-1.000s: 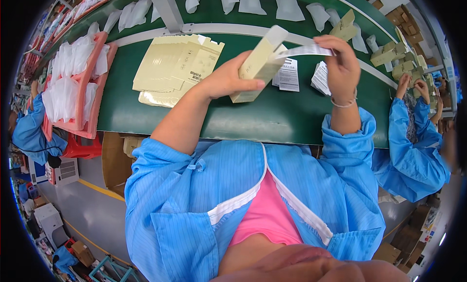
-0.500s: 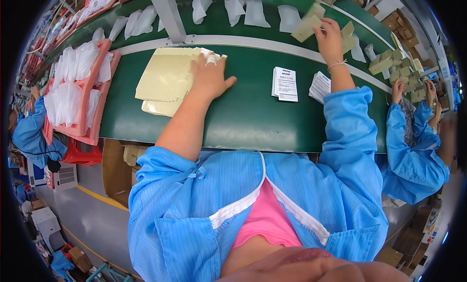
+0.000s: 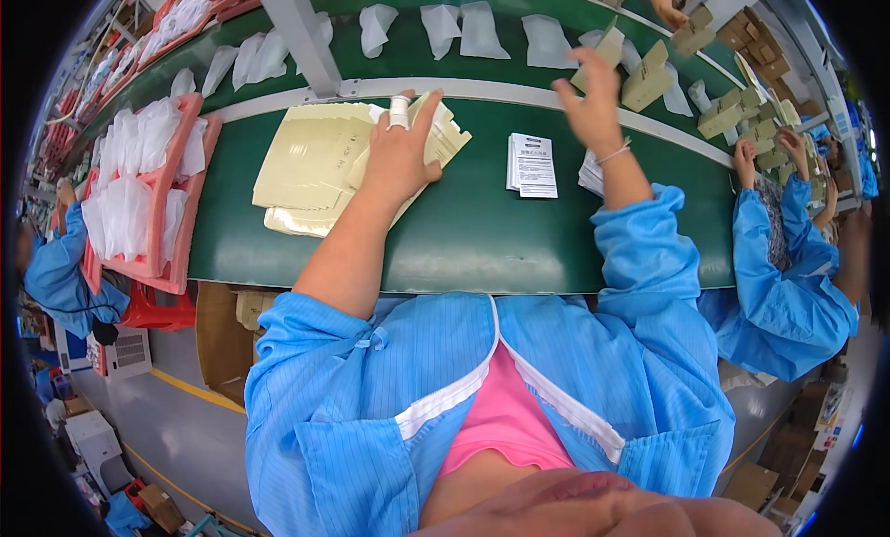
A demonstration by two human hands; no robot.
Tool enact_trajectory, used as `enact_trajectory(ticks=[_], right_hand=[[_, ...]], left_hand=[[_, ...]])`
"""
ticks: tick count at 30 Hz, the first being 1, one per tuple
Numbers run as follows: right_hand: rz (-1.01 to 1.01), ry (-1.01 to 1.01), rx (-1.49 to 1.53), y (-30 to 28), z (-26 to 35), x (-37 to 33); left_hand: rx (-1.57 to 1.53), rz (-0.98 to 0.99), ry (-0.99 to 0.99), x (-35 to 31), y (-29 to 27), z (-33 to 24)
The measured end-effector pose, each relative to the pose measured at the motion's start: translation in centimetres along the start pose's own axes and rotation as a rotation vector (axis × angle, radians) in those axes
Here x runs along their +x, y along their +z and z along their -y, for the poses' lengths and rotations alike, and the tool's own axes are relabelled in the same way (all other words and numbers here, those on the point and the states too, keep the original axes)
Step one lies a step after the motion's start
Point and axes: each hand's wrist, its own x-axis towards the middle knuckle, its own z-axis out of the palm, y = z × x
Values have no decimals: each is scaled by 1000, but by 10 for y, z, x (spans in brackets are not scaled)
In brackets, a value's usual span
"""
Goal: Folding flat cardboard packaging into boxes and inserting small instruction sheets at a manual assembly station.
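Note:
A stack of flat, cream folded cartons point(image 3: 301, 157) lies on the green table, left of centre. My left hand point(image 3: 399, 152), a white wrap round one finger, rests spread on its top cartons. One flat carton point(image 3: 450, 146) sticks out askew to the right beneath that hand. Over the table's far rail, my right hand point(image 3: 593, 111) is raised with its fingers apart. Just behind those fingers an opened cream box point(image 3: 604, 57) stands on the green conveyor, partly hidden. A stack of printed leaflets point(image 3: 531, 166) lies between my hands. A second leaflet stack point(image 3: 591, 174) is partly covered by my right wrist.
White pouches point(image 3: 477, 32) lie spaced along the conveyor point(image 3: 514, 9). Another opened box point(image 3: 647, 78) stands at the right. Pink trays point(image 3: 176, 194) with white bags lean at the left. A metal post point(image 3: 298, 37) rises from the rail. Co-workers in blue sit at both sides.
My right hand has let go of the cream box and come slightly left and down. Under my left hand, a top carton has turned and slid out to the right.

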Motion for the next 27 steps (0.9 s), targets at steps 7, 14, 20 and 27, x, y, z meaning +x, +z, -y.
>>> enact_trajectory(ticks=[7, 14, 20, 27], right_hand=[[569, 421, 871, 16, 99, -40], [720, 510, 669, -29, 125, -28], [73, 206, 1219, -1, 150, -37], [121, 569, 1556, 5, 165, -41]], left_hand=[[-373, -488, 460, -2, 0, -9], [-329, -361, 252, -14, -23, -28], [-554, -368, 102, -22, -17, -27], [-356, -829, 590, -15, 4, -19]])
